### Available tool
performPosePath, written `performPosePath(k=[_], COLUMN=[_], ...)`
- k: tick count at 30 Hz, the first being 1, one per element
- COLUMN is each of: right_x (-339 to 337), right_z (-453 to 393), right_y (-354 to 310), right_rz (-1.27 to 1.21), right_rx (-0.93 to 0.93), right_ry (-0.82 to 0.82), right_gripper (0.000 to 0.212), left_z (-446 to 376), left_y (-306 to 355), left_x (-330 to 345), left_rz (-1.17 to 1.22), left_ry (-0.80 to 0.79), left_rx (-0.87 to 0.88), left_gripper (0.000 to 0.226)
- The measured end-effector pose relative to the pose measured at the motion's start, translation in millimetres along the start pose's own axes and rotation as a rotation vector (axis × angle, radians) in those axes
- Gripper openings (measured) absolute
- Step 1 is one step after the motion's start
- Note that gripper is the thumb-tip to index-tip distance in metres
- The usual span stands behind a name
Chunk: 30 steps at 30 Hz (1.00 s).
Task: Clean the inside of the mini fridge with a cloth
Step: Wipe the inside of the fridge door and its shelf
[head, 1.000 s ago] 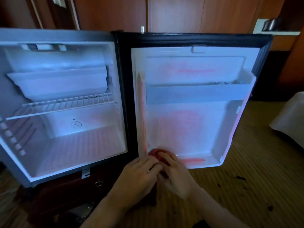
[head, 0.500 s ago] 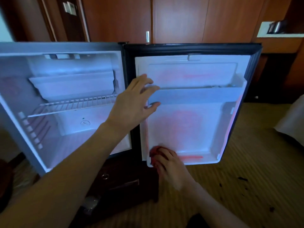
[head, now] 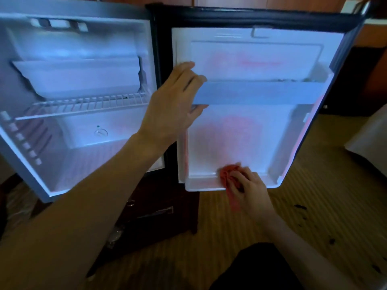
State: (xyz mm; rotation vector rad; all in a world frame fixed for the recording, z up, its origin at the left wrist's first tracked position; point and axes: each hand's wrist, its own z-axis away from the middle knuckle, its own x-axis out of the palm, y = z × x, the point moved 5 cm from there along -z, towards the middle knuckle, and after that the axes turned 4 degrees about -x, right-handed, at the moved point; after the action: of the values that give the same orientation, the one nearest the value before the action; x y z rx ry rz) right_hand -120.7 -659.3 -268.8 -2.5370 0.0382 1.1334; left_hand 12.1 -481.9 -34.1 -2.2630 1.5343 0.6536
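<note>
The mini fridge (head: 69, 153) stands open on the left, white inside, with a wire shelf (head: 83, 104). Its door (head: 261, 59) swings out to the right, inner side facing me. My left hand (head: 173, 105) grips the left end of the door's grey shelf rail (head: 257, 93), fingers over the top and thumb under it. My right hand (head: 249, 189) holds a bunched red cloth (head: 227, 173) pressed on the door's bottom ledge (head: 205, 184), a little left of its middle.
The fridge sits on a dark wooden cabinet (head: 150, 214) with a drawer handle. Patterned carpet (head: 314, 206) with dark specks spreads to the right. A white draped edge (head: 370, 139) is at far right. Wooden panels stand behind.
My left hand left the cloth, rose and took hold of the door's shelf rail. My right hand slid the red cloth rightward along the bottom ledge.
</note>
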Motion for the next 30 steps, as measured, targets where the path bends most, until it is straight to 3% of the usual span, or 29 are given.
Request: performPosePath(k=[3,8,12,17,21,26,30], right_x=[14.1,53.8,36.1,-9.1,0.5,42.8,24.8], right_z=[0.4,-12.1,-11.7,3.7,-6.3,-11.7,-6.9], right_y=[-14.0,-81.5,-60.6,17.9,3.2,-67.0,-42.6], right_rz=[0.020,-0.102,-0.053,0.093,0.093,-0.037,-0.050], right_rx=[0.070,-0.107,-0.168,0.058,0.189,0.008,-0.054], right_ry=[0.019,-0.010,0.009,0.088,0.110,0.070,0.055], right_gripper=[0.015,0.026,0.017,0.011,0.022,0.022,0.013], left_z=[-0.5,-0.6,-2.8,-1.6,-1.2,-2.4,-2.2], left_y=[2.1,6.4,3.8,4.3,6.3,6.9,5.1], left_x=[4.0,5.7,4.7,10.3,12.0,10.8,6.9], left_rz=[0.049,-0.001,-0.057,-0.009,0.027,0.017,-0.005], left_ry=[0.020,0.038,0.094,0.100,0.100,0.058,0.069], left_rx=[-0.054,-0.027,0.033,0.004,-0.035,-0.035,-0.005], left_gripper=[0.040,0.044,0.042,0.042,0.043,0.043,0.043])
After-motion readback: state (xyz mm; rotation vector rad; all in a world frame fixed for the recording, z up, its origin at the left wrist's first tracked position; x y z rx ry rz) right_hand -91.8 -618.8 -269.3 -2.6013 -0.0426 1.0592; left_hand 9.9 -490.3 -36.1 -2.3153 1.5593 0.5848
